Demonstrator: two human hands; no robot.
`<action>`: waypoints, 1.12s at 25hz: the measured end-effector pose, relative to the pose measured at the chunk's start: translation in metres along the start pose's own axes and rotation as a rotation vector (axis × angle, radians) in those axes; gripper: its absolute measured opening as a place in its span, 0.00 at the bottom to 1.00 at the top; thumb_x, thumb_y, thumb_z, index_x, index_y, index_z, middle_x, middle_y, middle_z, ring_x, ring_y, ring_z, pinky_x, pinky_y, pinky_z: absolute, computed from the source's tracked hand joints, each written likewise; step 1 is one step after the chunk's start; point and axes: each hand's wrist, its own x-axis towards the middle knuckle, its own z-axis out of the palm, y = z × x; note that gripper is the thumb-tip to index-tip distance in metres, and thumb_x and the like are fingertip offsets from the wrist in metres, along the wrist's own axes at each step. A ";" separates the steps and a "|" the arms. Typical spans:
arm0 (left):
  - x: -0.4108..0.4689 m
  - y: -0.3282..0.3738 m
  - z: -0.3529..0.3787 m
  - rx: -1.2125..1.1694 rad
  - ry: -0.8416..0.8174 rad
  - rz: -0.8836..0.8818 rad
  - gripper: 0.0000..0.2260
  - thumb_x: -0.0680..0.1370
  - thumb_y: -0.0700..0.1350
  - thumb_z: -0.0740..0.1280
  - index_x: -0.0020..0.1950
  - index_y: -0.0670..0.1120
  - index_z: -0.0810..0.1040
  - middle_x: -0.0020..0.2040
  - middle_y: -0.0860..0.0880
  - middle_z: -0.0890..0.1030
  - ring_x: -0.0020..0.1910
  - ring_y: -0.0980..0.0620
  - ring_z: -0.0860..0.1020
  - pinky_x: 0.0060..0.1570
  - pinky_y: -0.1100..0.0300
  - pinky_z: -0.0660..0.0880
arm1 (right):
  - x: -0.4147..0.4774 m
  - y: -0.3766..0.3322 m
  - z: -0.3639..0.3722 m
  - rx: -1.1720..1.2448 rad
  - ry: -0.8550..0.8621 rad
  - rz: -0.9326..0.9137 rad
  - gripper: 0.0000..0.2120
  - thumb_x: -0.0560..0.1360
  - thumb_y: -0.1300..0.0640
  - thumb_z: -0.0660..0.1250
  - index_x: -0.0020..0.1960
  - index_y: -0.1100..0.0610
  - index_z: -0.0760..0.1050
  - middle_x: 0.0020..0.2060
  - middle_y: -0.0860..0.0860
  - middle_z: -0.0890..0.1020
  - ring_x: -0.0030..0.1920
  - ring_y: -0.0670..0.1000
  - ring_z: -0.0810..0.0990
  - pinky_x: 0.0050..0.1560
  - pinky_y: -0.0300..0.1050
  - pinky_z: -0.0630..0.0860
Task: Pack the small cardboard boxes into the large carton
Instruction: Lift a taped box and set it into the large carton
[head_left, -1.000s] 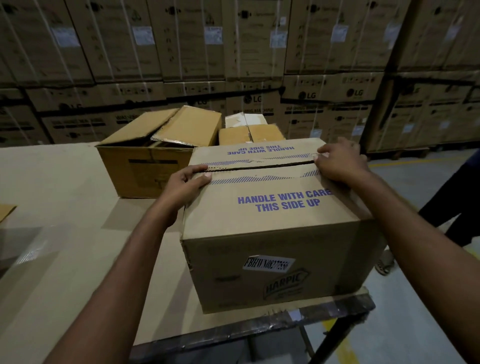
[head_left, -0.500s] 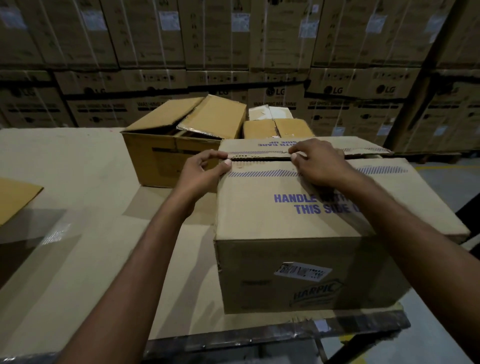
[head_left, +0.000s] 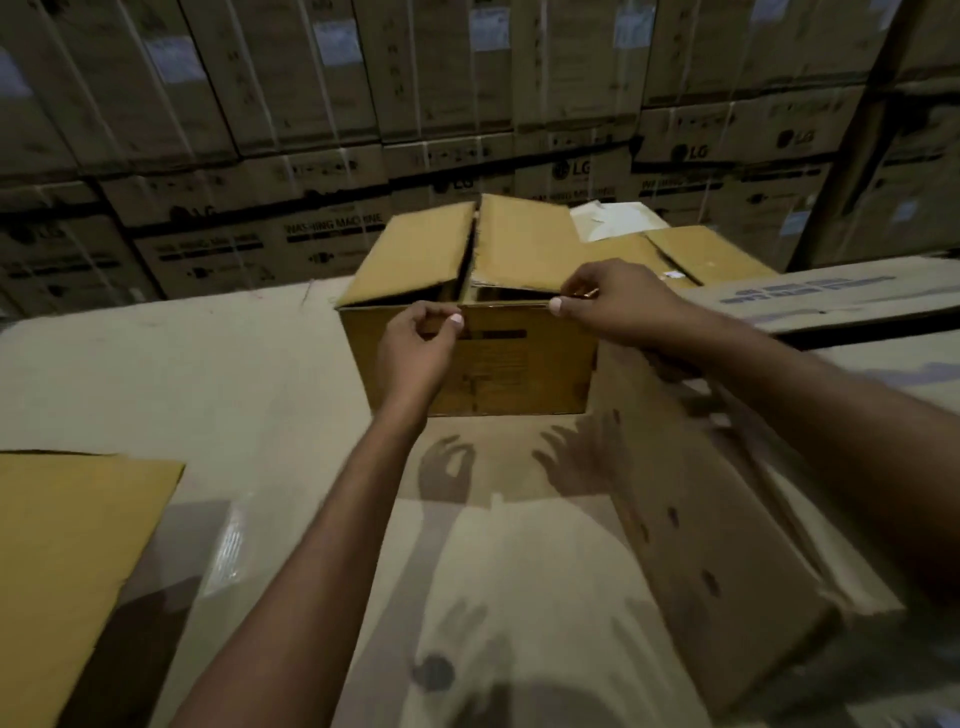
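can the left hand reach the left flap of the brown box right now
Probably yes. The left hand is right at the brown box's front top edge, with nothing between it and the left flap; the right hand pinches the right flap.

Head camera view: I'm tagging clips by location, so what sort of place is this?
Probably a warehouse: stacked brown cardboard cartons printed LG and washing machine fill the background, and a cardboard-covered packing table holds an open brown cardboard box.
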 end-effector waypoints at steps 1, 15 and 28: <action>0.019 -0.007 -0.010 0.046 -0.005 0.012 0.04 0.78 0.50 0.71 0.51 0.55 0.85 0.54 0.55 0.84 0.54 0.55 0.80 0.57 0.51 0.79 | 0.015 -0.009 0.012 -0.004 -0.017 0.026 0.22 0.80 0.42 0.68 0.66 0.55 0.79 0.62 0.54 0.82 0.59 0.54 0.79 0.52 0.47 0.75; 0.229 -0.055 -0.024 0.561 -0.159 -0.113 0.29 0.77 0.53 0.73 0.77 0.52 0.69 0.74 0.45 0.73 0.71 0.41 0.72 0.69 0.44 0.69 | 0.201 0.013 0.065 0.047 -0.019 0.551 0.27 0.75 0.48 0.76 0.67 0.61 0.71 0.57 0.59 0.78 0.55 0.59 0.79 0.45 0.51 0.79; 0.298 -0.090 -0.027 0.285 -0.295 -0.468 0.48 0.69 0.53 0.82 0.81 0.48 0.59 0.77 0.40 0.67 0.70 0.37 0.71 0.55 0.45 0.73 | 0.247 0.053 0.065 0.278 -0.332 0.846 0.53 0.63 0.42 0.82 0.77 0.64 0.62 0.75 0.63 0.68 0.76 0.64 0.66 0.71 0.59 0.67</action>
